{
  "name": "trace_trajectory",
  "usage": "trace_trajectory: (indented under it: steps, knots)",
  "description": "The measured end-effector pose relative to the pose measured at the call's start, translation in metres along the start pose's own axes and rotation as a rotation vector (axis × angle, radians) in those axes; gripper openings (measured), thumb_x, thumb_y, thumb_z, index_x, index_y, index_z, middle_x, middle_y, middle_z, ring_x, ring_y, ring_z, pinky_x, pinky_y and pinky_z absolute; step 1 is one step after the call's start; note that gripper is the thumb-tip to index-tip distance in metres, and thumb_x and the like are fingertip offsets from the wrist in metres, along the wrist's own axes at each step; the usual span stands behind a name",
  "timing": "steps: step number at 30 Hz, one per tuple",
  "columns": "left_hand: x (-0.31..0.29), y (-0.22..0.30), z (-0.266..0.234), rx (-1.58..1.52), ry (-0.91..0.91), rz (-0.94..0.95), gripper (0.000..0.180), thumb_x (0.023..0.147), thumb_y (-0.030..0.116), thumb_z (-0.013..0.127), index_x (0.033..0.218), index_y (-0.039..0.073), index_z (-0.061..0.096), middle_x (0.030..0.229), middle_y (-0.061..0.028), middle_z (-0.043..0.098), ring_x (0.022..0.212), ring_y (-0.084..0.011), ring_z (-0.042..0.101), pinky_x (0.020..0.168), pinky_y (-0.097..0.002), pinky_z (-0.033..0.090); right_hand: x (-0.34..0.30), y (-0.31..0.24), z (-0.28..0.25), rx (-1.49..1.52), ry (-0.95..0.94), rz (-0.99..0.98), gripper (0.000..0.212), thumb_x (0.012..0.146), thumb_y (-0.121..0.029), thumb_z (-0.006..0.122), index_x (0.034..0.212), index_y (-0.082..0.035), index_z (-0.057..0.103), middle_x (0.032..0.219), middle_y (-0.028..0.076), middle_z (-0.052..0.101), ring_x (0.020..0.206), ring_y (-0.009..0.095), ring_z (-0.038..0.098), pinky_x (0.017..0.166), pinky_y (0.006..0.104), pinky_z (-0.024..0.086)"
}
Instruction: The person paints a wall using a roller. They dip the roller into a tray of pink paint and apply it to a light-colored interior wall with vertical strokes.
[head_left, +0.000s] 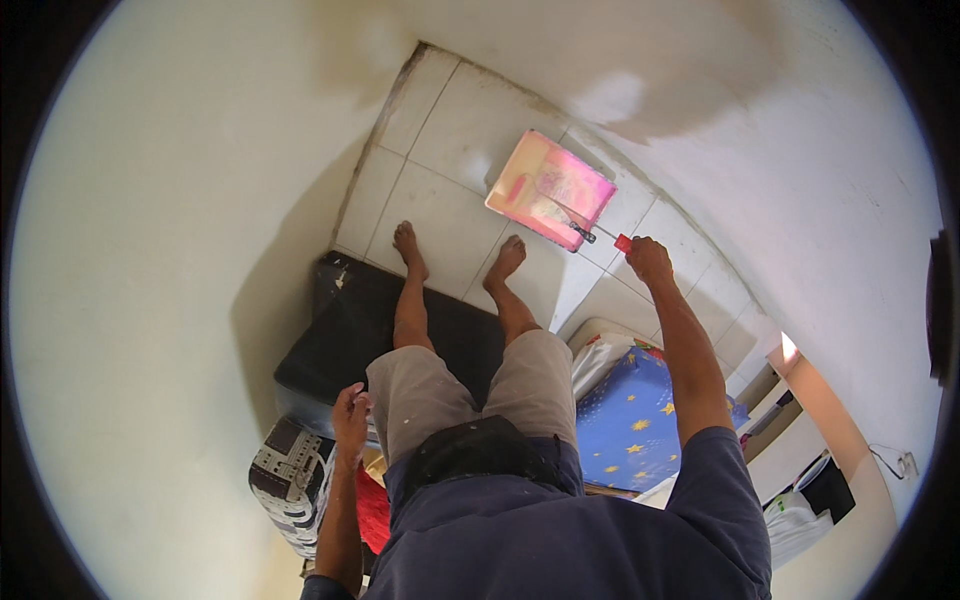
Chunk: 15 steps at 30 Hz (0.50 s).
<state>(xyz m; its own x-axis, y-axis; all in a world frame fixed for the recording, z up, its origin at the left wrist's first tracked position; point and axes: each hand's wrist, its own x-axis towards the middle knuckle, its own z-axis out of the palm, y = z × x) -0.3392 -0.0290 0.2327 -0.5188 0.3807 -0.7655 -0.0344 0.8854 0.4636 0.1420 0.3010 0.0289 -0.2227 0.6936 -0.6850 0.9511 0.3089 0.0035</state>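
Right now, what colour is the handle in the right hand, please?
The handle looks red, seen best in the head view.

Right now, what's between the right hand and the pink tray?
The head view shows the gripped red handle, its thin rod, and a black handle jutting from the tray.

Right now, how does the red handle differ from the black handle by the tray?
The red handle is bright red; the black handle is dark. The red handle is held in the right hand, while the black handle lies unheld at the tray's edge. Both are near the same corner of the tray.
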Motion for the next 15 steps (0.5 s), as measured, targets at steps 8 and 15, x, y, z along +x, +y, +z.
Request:
trace_trajectory:
  steps: [8, 15]
  knots:
    - [-0.006, -0.046, -0.001, 0.09, 0.001, 0.009, 0.022, 0.085, 0.012, 0.056, 0.103, 0.001, 0.058, 0.076, -0.0038, 0.061, 0.067, -0.0103, 0.058, 0.06, -0.0232, 0.047, 0.002, 0.013, -0.014, -0.043, -0.082, -0.025, 0.018, 0.08, -0.02, 0.055, 0.085, -0.003, 0.061, 0.083, 0.016, 0.064, 0.076, 0.03, 0.065, 0.067, 0.04, 0.053]
    - [0.001, -0.035, 0.01, 0.118, 0.021, -0.031, 0.021, 0.085, 0.011, 0.055, 0.103, 0.002, 0.059, 0.077, -0.0043, 0.061, 0.069, -0.0099, 0.058, 0.061, -0.0236, 0.046, -0.022, 0.033, -0.027, 0.069, -0.133, 0.069, 0.028, 0.078, -0.027, 0.063, 0.09, -0.001, 0.059, 0.086, 0.02, 0.063, 0.079, 0.034, 0.063, 0.071, 0.0426, 0.051]
